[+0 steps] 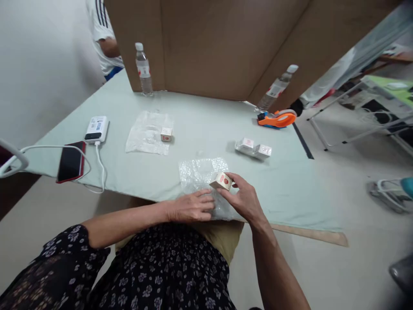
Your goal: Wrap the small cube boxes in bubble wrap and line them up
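Note:
Between the thumb and fingers of my right hand (243, 196) is a small white box (222, 181) with red print, tilted just above a sheet of bubble wrap (201, 168). My left hand (193, 206) lies with fingers outstretched on the near part of that sheet, close to the table's front edge. Farther left, another small box (166, 134) rests on the right side of a second bubble wrap sheet (142, 135). To the right, a pair of small boxes (253, 149) lies in clear wrapping.
An orange tape dispenser (276, 119) lies at the back right, near a tilted water bottle (278, 88). Another bottle (144, 71) stands before the cardboard panel (209, 47). On the left are a phone (71, 161), a power bank (97, 128) and a white cable (100, 165). A person (105, 38) is behind.

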`<state>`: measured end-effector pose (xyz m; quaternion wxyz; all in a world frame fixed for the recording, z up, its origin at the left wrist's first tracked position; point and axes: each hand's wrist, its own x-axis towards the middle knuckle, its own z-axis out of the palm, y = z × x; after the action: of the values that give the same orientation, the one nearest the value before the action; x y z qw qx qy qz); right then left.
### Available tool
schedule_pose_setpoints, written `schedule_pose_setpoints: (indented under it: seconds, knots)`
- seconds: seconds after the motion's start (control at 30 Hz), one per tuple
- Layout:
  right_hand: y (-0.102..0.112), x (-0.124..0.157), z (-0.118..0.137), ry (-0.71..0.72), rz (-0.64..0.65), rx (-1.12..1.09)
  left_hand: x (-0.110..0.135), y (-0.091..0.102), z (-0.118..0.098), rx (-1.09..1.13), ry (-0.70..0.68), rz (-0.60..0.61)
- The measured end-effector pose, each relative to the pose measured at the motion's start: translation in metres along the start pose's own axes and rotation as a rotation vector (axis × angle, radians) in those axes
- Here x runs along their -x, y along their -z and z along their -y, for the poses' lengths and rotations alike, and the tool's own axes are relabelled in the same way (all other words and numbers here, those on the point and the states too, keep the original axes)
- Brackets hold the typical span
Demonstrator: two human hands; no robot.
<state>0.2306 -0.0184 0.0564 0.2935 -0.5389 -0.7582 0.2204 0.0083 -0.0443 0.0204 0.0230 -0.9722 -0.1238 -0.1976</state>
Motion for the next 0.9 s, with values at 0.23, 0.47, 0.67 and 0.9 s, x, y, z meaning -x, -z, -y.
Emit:
schedule_pose_setpoints:
  seconds: [0.23, 0.47, 0.67, 0.9]
  knots:
    - [0.012, 0.003, -0.020, -0.132, -0.041, -0.096, 0.006, 0.001, 0.031, -0.106, 0.161, 0.058]
    - [-0.010, -0.019, -0.007, -0.001, 0.066, -0.074, 0.031, 0.028, 0.012, -0.168, 0.340, 0.086]
    - [-0.032, -0.018, -0.004, 0.079, 0.196, 0.039, 0.030, 0.024, -0.011, -0.156, 0.456, 0.138]
    - [-0.032, -0.018, -0.005, 0.104, 0.194, 0.086, 0.029, 0.018, -0.013, -0.125, 0.494, 0.106]
